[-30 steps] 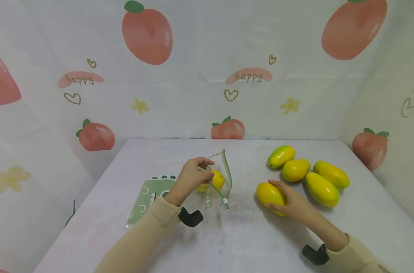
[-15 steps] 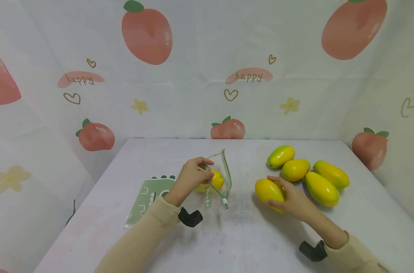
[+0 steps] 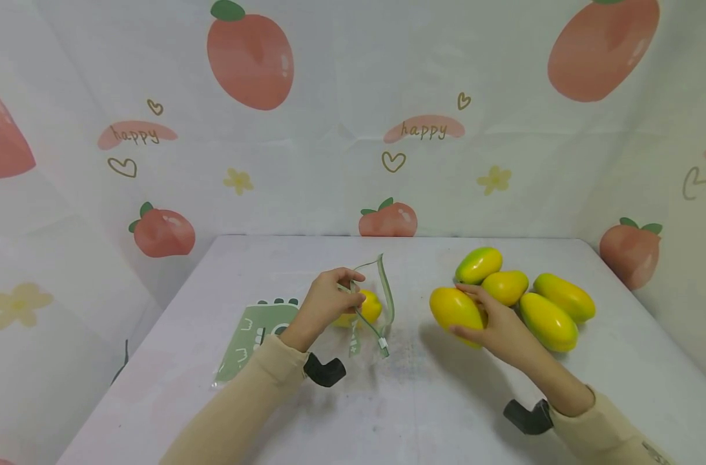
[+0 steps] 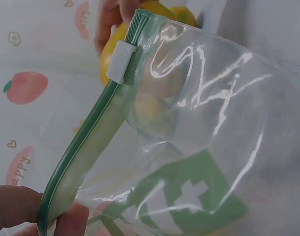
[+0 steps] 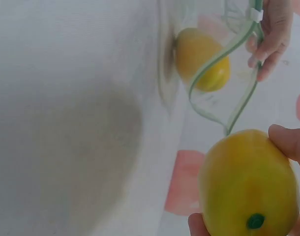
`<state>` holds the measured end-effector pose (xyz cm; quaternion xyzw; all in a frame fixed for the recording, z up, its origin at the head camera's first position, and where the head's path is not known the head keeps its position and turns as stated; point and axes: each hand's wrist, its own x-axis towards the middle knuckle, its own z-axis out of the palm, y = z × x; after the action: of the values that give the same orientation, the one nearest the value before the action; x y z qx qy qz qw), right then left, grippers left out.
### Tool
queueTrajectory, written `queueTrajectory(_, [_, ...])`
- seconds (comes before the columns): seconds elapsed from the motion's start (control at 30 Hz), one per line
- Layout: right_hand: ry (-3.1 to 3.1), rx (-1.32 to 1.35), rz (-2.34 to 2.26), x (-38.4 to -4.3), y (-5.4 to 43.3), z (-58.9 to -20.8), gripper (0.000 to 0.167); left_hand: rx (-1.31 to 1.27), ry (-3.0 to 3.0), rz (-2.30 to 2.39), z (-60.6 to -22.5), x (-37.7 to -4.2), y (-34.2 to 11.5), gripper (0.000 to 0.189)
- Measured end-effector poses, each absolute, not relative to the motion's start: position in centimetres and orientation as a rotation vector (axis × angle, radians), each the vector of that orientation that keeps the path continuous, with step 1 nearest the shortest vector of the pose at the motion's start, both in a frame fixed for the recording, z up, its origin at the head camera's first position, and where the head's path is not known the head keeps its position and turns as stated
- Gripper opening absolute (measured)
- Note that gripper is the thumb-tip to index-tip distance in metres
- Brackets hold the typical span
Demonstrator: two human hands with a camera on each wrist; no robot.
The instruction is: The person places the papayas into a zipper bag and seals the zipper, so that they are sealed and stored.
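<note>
In the head view my left hand [image 3: 328,302] pinches the edge of a clear slider zip bag [image 3: 387,290] with a green rim. The bag's mouth gapes, and a white slider [image 4: 121,61] shows on the rim in the left wrist view. One yellow mango [image 5: 196,56] lies inside the bag; in the head view it is partly behind my left hand. To the right, my right hand [image 3: 500,328] grips another yellow mango [image 3: 454,309] between thumb and fingers, held above the table. In the right wrist view this mango [image 5: 248,184] shows a green stem spot.
Several yellow-green mangoes [image 3: 547,323] lie grouped at the table's right, just beyond my right hand. A flat green printed packet [image 3: 250,336] lies at the left, partly under my left forearm. A printed cloth [image 3: 329,161] hangs behind the white table [image 3: 405,420].
My right hand has lifted its mango up off the table and moved slightly left and away from me. My left hand and the bag have stayed in place.
</note>
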<state>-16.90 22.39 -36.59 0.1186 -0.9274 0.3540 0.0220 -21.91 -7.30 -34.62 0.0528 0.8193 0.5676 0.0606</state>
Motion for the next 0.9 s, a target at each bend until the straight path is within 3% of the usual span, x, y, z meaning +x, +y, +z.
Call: queueTrajectory(0.9, [-2.744,0.377,1.240,-17.6,18.5,-35.6,0.070,0.170,2.467,1.732,-34.9,-22.1,-7.2,0.026])
